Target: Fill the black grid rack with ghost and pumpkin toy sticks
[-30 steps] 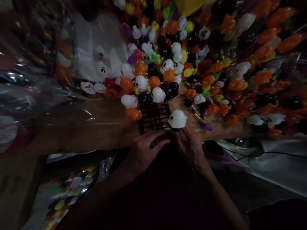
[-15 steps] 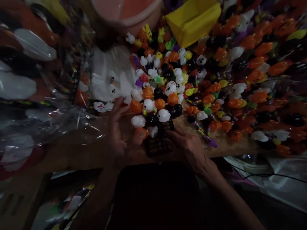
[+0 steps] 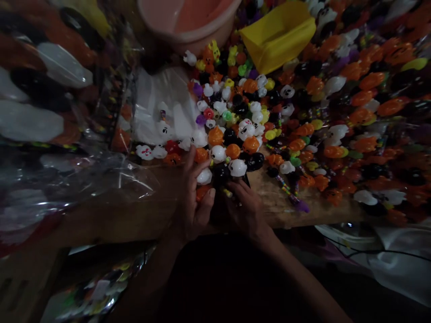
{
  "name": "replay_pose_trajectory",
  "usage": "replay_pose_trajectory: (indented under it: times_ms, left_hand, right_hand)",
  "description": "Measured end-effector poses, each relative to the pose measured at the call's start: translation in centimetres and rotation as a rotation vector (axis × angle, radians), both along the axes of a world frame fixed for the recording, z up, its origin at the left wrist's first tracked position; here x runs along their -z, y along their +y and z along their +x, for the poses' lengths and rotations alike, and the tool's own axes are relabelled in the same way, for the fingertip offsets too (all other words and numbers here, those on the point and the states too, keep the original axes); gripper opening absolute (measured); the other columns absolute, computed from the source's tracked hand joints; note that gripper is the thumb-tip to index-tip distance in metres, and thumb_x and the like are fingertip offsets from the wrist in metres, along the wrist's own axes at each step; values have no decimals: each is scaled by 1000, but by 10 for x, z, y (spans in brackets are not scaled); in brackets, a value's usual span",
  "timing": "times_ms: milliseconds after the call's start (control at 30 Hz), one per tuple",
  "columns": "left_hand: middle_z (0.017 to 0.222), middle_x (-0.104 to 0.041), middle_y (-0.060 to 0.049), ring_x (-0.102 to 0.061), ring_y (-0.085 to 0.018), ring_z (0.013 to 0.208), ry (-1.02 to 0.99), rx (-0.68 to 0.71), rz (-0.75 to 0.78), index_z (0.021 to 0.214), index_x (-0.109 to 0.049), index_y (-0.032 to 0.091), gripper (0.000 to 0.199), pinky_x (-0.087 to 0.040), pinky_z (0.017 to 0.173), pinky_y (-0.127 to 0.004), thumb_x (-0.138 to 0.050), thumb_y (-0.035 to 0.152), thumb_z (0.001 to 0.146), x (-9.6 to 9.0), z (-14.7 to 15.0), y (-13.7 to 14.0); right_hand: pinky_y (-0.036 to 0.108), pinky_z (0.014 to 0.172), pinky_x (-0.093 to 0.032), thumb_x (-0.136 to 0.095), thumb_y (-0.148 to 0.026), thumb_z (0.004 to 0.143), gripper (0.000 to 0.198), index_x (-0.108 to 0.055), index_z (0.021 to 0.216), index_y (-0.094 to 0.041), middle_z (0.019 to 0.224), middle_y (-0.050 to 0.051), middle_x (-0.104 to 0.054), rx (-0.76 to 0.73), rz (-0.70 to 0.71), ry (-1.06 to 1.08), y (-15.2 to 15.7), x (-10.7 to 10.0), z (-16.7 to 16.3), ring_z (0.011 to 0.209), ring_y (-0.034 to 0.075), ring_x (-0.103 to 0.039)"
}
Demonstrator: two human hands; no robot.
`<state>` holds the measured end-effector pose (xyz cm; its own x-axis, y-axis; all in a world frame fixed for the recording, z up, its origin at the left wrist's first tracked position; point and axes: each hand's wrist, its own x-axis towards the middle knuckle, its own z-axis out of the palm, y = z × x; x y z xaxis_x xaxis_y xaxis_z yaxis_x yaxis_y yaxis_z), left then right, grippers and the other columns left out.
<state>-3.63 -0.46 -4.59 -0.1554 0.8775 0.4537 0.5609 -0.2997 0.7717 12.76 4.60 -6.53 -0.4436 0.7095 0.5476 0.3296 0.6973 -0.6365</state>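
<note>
Left hand (image 3: 191, 201) has moved to the white toy (image 3: 204, 176), apparently touching

A glossy white figure (image 3: 204, 176) adjoins an orange figure (image 3: 201, 193).

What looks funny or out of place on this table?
Right of the right hand, one beaded string straggles from the toy heap, its purple toy poking toward the front edge of the table. Nothing looks spilled or broken, though it's dark.
</note>
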Motion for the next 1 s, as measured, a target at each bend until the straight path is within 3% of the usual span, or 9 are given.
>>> replay_pose_trajectory:
  times_ms: [167,367,533,600,667,767,833,933,1000]
  left_hand:
    - [175,-14,-11,-13,-33,162,-30,-12,8,155,-39,26,53,-30,128,-55,-50,32,103,1,5,-2]
    - [175,-14,-11,-19,-32,161,2,-14,30,157,-35,27,59,-29,129,-55,-53,39,102,3,8,0]
    - [173,-22,-11,-28,-36,157,155,-33,12,156,-37,28,73,-34,127,-56,-70,36,91,-11,0,2]
    - [174,-18,-3,-23,-37,159,244,-15,38,152,-44,32,69,-32,129,-58,-72,35,89,-18,-7,6]
    - [173,-19,7,-25,-36,159,320,7,51,141,-56,38,53,-29,130,-59,-68,32,90,-18,-14,13]
    - [165,-39,9,-35,-40,154,330,42,126,119,-68,37,37,-31,128,-64,-71,33,83,-4,-16,27]
    - [160,-47,10,-35,-40,153,264,14,154,111,-69,35,29,-35,125,-67,-70,34,82,4,-11,30]
    - [158,-50,9,-35,-39,154,225,-44,121,107,-68,33,23,-38,123,-66,-66,29,85,6,-2,27]
    - [158,-50,8,-36,-37,154,246,-47,103,105,-68,32,20,-37,124,-64,-64,27,86,5,2,26]
  right_hand:
    - [25,77,-60,-50,-13,101,28,-65,124,-22,110,8,-70,52,33,-46,-4,4,-3,94,17,-71]
    - [25,58,-50,-45,-21,103,26,-69,113,-17,100,9,-68,0,-74,-320,1,-3,-10,73,16,-64]
    - [24,62,-46,-45,-20,104,25,-70,103,-15,87,7,-68,16,82,-300,4,3,-5,72,15,-62]
    - [24,60,-44,-45,-20,103,26,-70,95,-15,80,5,-67,30,153,-311,1,8,-5,68,14,-60]
    - [24,56,-42,-47,-23,102,27,-69,87,-17,72,2,-65,24,169,-365,-1,15,-9,62,13,-57]
    - [26,49,-42,-52,-30,99,25,-67,83,-20,69,0,-67,-3,34,-475,-1,17,-9,55,13,-54]
    - [25,52,-46,-56,-28,97,16,-68,88,-22,75,0,-71,-36,-87,-500,-1,3,-1,59,13,-59]
    - [22,61,-49,-55,-21,97,16,-70,96,-25,83,-1,-75,-81,-164,-435,17,-36,32,68,12,-66]
    - [21,65,-48,-50,-19,99,23,-73,99,-24,88,1,-76,89,-167,-416,51,-61,63,75,12,-69]
